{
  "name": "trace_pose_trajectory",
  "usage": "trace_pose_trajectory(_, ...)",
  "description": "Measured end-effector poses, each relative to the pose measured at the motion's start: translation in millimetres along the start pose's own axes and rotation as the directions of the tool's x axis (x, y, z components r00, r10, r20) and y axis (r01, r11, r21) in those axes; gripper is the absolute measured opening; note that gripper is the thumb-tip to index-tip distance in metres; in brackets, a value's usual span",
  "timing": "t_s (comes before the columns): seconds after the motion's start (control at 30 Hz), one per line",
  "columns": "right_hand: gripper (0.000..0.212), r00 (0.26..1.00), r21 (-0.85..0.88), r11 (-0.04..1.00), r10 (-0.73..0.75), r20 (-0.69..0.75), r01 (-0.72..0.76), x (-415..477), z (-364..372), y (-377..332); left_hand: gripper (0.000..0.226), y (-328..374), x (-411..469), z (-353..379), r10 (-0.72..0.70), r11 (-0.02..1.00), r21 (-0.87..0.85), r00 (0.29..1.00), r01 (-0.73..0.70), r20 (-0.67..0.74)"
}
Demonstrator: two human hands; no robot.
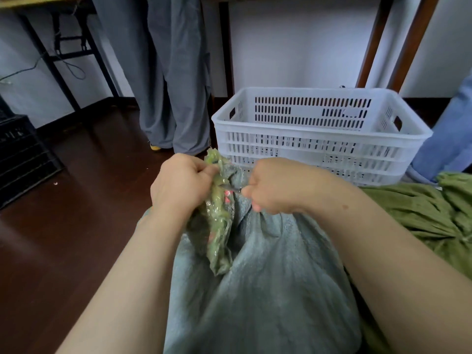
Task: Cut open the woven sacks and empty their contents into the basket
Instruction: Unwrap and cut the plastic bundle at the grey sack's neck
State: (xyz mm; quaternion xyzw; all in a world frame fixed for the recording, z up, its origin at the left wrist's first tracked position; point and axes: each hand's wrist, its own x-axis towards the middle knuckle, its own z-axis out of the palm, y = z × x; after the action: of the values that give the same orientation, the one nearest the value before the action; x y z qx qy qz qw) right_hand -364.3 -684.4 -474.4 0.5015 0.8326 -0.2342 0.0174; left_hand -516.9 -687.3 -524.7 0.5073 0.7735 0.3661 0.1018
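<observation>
One grey-blue sack (pixel 268 277) lies between two bare forearms. The left hand (pixel 181 182) grips its crumpled green wrapping (pixel 217 226), and the right hand (pixel 273 190) is curled round one small metal blade (pixel 231 187) touching that wrapping. One white basket (pixel 319 130) stands just beyond, and a second, green sack (pixel 421 213) lies to the right.

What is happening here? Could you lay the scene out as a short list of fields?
left hand: grips green crinkly bundle
right hand: holds small metal tool against the bundle
underneath: grey-blue towelling cloth
basket: white, slatted, beyond the hands
right side: green cloth
</observation>
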Motion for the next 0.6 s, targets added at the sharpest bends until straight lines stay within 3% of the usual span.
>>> trace_pose_trajectory(0.13,0.028,0.991,0.338,0.937,0.054,0.12,-0.092,-1,-17,25,0.028,-5,7,-9,-0.106,0.948,-0.302,0.994,0.101,0.001)
trace_pose_trajectory(0.27,0.035,0.993,0.674,0.73,0.117,0.036,-0.11,13,-11,42,0.014,-4,4,-14,-0.184,0.835,-0.518,0.981,0.187,0.058)
trace_pose_trajectory(0.4,0.074,0.984,0.839,0.54,0.176,-0.028,-0.073,32,26,31,0.017,7,-2,-11,-0.149,0.74,-0.636,0.975,0.219,0.163)
trace_pose_trajectory(0.43,0.071,0.983,0.874,0.482,0.184,-0.025,-0.068,36,33,28,0.018,10,-4,-10,-0.129,0.729,-0.648,0.974,0.219,0.184)
trace_pose_trajectory(0.53,0.033,0.986,0.95,0.313,0.162,-0.046,-0.007,44,44,24,0.024,13,-6,-10,-0.058,0.726,-0.658,0.971,0.201,0.233)
trace_pose_trajectory(0.6,0.017,0.969,0.954,0.294,0.214,-0.121,0.054,44,42,23,0.036,11,-7,-14,0.028,0.772,-0.615,0.959,0.159,0.283)
